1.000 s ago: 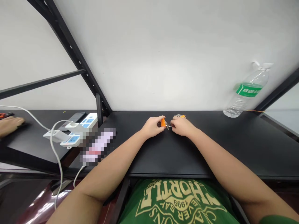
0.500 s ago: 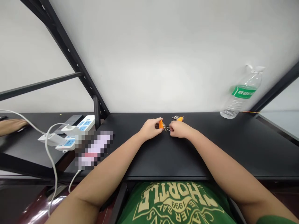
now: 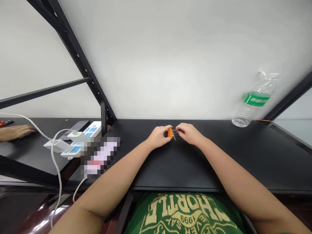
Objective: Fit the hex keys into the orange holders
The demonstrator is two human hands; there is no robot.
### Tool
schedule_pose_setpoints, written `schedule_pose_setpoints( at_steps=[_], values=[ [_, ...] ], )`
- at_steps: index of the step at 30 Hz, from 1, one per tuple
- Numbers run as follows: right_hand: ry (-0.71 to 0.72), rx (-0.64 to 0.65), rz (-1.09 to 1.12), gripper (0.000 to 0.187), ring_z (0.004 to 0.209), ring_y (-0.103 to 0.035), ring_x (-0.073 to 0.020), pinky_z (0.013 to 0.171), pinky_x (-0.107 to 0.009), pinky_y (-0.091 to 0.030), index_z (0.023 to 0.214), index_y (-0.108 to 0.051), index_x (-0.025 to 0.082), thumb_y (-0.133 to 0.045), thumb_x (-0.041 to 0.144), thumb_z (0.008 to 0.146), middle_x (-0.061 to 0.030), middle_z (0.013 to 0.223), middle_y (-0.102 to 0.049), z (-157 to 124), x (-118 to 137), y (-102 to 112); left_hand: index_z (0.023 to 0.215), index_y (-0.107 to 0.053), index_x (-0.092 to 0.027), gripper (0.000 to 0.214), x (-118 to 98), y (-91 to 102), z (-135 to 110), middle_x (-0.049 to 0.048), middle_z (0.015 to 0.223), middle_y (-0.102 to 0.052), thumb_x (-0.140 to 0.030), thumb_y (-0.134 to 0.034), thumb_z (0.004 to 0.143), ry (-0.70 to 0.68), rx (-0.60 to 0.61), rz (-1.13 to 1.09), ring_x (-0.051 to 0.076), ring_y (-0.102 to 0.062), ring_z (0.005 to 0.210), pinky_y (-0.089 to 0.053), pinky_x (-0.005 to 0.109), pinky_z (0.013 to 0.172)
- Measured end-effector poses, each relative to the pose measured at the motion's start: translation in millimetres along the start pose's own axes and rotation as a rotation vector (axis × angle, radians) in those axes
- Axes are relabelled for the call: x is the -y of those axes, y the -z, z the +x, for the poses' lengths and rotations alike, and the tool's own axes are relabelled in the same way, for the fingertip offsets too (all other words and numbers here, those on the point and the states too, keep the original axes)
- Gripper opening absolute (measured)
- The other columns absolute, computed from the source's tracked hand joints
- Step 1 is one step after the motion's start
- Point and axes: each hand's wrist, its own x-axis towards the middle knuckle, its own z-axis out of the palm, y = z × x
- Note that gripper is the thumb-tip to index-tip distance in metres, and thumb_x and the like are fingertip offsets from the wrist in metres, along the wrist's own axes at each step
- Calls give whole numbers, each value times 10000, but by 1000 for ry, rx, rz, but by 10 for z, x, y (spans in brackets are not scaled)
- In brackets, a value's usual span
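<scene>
1. At the centre of the frame, an orange hex-key holder (image 3: pixel 170 132) shows against the black counter (image 3: pixel 175 169), its metal hex keys (image 3: pixel 174 137) pointing rightward.
2. Just left of centre, the left hand (image 3: pixel 157 136) grasps the holder, thumb and fingers on opposite edges of the orange piece.
3. Just right of centre, the right hand (image 3: pixel 189 133) is curled, its fingertips at the keys; whether they pinch one, I cannot tell.
4. Toward the right edge, a clear plastic bottle (image 3: pixel 246 113) with a green label (image 3: pixel 257 99) stands on the counter near the white wall (image 3: pixel 165 58).
5. At left, a white power strip (image 3: pixel 95 127) carries white plug-in adapters (image 3: pixel 58 145); a pixelated, phone-like slab (image 3: pixel 104 152) lies just beside it.
6. In the far left of the frame, another person's hand (image 3: pixel 18 131) rests on a dark, mouse-like object (image 3: pixel 24 136).
</scene>
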Motion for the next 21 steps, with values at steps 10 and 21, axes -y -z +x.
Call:
schedule_pose_setpoints(
  at_steps=[10, 21],
  values=[
    [37, 44, -192, 226, 778, -589, -166, 725, -302, -454, 940, -729, 179, -520, 104, 982, -78, 974, -643, -43, 219, 114, 1293, -660, -248, 486, -105, 81, -10, 58, 999, -743, -291, -704, 811, -83, 82, 241, 267, -664, 1050, -444, 468, 1054],
    [-241, -89, 561, 85, 788, -617, -163, 749, -314, -511, 923, -654, 207, -578, 209, 885, -22, 912, -666, 6, 125, -194, 1093, -714, -249, 301, -147, 53, -4, 19, 938, -735, -269, -710, 793, -148, 71, 73, 224, -670, 936, -508, 383, 946]
  ],
)
